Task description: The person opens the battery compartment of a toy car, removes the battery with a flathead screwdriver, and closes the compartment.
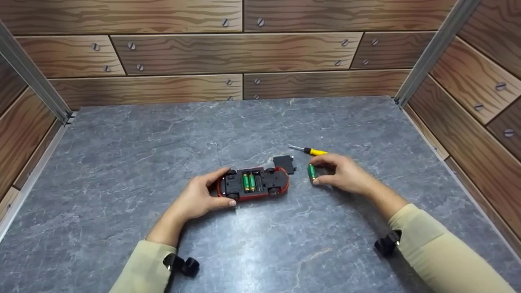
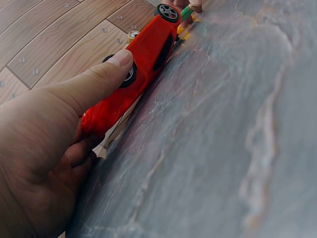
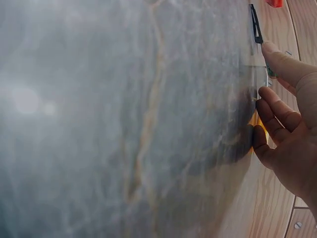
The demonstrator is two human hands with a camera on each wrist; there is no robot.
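1. Toy car [image 1: 268, 182] lies upside down in the left hand [image 1: 201, 193], whose thumb runs along the near side while the fingers hold the far side, all at one end.
2. Its body is glossy red, with a flat black underside framed by a thin red edge; the wheels [image 2: 168, 13] have black tyres and grey spokes, and a dark window [image 2: 163, 53] shows on the side below the thumb.
3. Just right of that grip, two green batteries [image 1: 246, 182] with gold-coloured ends lie side by side in the slot in the car's belly.
4. Across from the car's free end, the right hand [image 1: 344, 173] pinches a third green battery [image 1: 311, 171] narrowly between thumb and fingertips, apart from the car.
5. Between the two grips, near the car's free end, sits a thin black cover [image 1: 283, 164] with small tabs.
6. Just beyond the right hand lies a yellow-handled screwdriver [image 1: 316, 151], its metal tip pointing left.
7. Farther out, the grey marbled table [image 1: 122, 162] spreads around both hands to a wood-patterned wall [image 1: 183, 53].
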